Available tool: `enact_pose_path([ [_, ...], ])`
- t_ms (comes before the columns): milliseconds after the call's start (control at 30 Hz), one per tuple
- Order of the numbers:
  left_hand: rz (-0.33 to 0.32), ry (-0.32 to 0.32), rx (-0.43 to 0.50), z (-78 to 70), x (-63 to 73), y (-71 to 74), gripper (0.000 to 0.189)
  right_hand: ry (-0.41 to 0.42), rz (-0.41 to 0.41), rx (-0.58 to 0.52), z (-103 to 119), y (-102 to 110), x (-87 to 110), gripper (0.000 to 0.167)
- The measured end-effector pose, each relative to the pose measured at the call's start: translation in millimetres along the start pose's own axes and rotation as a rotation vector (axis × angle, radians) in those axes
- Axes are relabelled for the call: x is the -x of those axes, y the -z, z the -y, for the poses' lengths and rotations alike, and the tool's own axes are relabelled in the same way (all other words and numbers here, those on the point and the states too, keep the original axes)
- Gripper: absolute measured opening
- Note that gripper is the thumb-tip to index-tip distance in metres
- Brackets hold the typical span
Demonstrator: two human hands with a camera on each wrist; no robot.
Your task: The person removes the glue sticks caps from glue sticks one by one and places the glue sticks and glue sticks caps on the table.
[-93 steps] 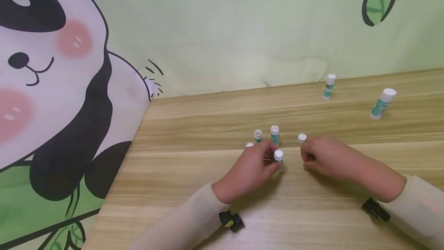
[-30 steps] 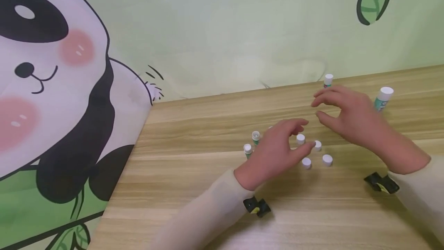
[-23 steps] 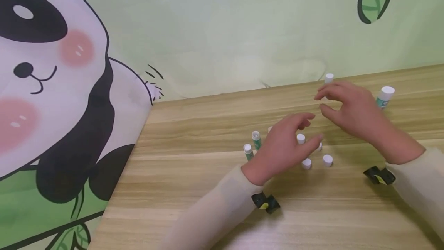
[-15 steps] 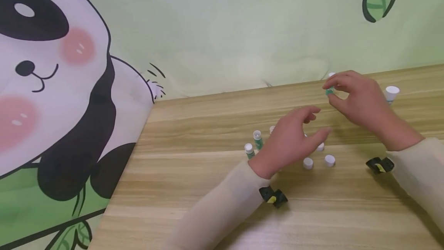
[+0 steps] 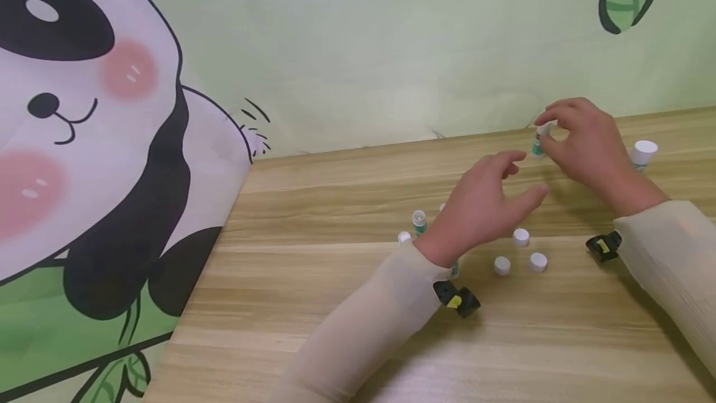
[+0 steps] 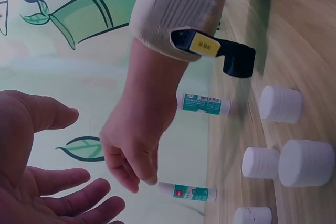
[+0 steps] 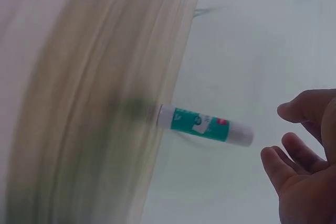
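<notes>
A capped glue stick (image 7: 199, 124) with a green label stands upright at the back of the table. My right hand (image 5: 587, 142) hovers right at its white cap in the head view. In the right wrist view, thumb and fingers are spread just beyond the cap, holding nothing. My left hand (image 5: 481, 204) hangs over the middle of the table with fingers loosely extended and nothing in its grasp. Beneath and right of it lie several white caps (image 5: 521, 237). Uncapped glue sticks (image 5: 419, 221) stand to its left, partly hidden by the hand and wrist.
A larger glue stick (image 5: 643, 153) stands at the back right, partly behind my right wrist. The wooden table (image 5: 291, 303) meets a green backdrop (image 5: 358, 48) with a panda print.
The left hand has let go of a small glue stick and moved up and right. My right hand has left the loose caps and reached the glue stick at the back.
</notes>
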State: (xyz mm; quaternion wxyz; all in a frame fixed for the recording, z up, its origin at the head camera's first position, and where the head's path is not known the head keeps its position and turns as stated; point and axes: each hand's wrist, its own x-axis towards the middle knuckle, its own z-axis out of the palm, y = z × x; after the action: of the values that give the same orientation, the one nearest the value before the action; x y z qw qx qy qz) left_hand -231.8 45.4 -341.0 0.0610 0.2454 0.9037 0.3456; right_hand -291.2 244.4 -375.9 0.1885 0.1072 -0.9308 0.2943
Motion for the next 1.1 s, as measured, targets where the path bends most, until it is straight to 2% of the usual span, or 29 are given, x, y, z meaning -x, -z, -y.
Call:
enact_pose_path([
  [133, 0.01, 0.012, 0.008, -2.5, -4.3, -1.7, 0.056, -0.048, 0.019, 0.005, -5.7, -2.8, -7.3, 0.025],
  [400, 0.024, 0.028, -0.001, -8.0, -9.2, -3.4, 0.059, -0.092, 0.039, 0.026, -18.5, -7.2, -16.7, 0.031],
  [600, 0.038, 0.059, -0.034, -7.4, -13.3, -6.5, 0.063, -0.123, 0.079, 0.033, -19.4, -9.4, -20.9, 0.034],
  [767, 0.057, 0.061, -0.052, -6.4, -15.6, -6.7, 0.065, -0.161, 0.086, 0.041, -19.3, -9.9, -24.2, 0.036],
  [1100, 0.081, 0.075, -0.054, -1.9, -16.7, -5.0, 0.064, -0.133, 0.089, 0.118, -20.4, -13.1, -26.3, 0.031],
])
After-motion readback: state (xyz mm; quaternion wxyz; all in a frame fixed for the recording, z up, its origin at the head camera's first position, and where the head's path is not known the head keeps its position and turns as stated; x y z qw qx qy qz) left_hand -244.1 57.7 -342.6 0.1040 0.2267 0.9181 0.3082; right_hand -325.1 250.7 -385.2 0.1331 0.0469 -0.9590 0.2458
